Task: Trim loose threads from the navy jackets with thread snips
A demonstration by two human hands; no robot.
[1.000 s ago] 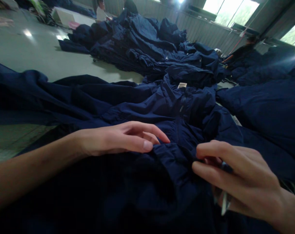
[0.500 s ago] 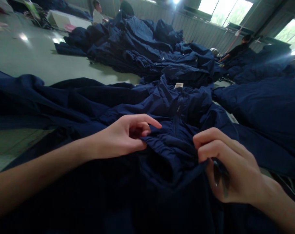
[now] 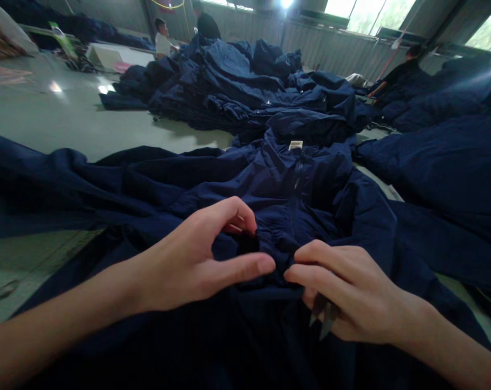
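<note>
A dark navy garment (image 3: 245, 179) with a front zip (image 3: 297, 179) and a pale label (image 3: 295, 145) lies spread before me. My left hand (image 3: 213, 254) is at its gathered waist area, thumb stretched out and fingers curled over a fold, thumb and fingers apart. Just to the right, my right hand (image 3: 351, 292) has its fingers bent against the cloth. In its palm is a small metal tool with two pointed blades (image 3: 327, 319), which looks like thread snips. The fingertips of my right hand partly hide the fabric edge.
Behind the garment rises a large heap of navy garments (image 3: 229, 81). More navy cloth (image 3: 452, 168) lies at the right. A person in white (image 3: 163, 40) is at the back left, and one in black (image 3: 403, 70) at the back right. A white box (image 3: 115, 55) stands on the floor.
My right hand has moved left, closer to my left hand, and lowered the raised cloth edge. The blades now point downward below its fingers. My left thumb has extended to the right.
</note>
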